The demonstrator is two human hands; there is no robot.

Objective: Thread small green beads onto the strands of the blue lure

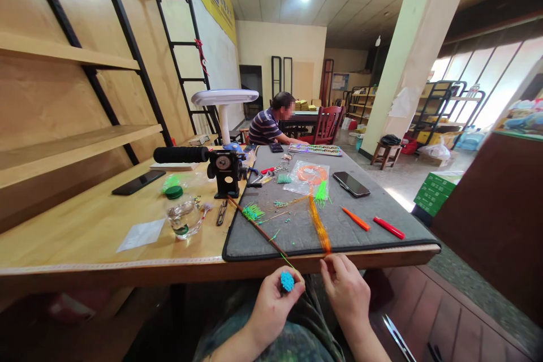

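Ahead of the fingers, a long wooden desk (85, 237) stretches into a workshop room, and a grey felt mat (373, 212) lies on it, probably as a soft working surface. Well beyond the fingers, at the far end of the desk, a seated person (265, 127) works apart. Both hands sit just below the desk's near edge, over the lap. The right hand (345, 294) has its fingers (333, 266) closed in a pinch on a bundle of orange strands (319, 229), which run up over the edge onto the mat, seemingly held that way to keep them gathered and straight. The left hand (269, 311) curls its fingers around a blue tufted ball (287, 281), leaving its top exposed. Ahead of the left fingers, a thin wooden stick (254, 223) slants across the mat toward them, its end carrying a green strand (288, 262), with a green tuft (253, 212) beside it.
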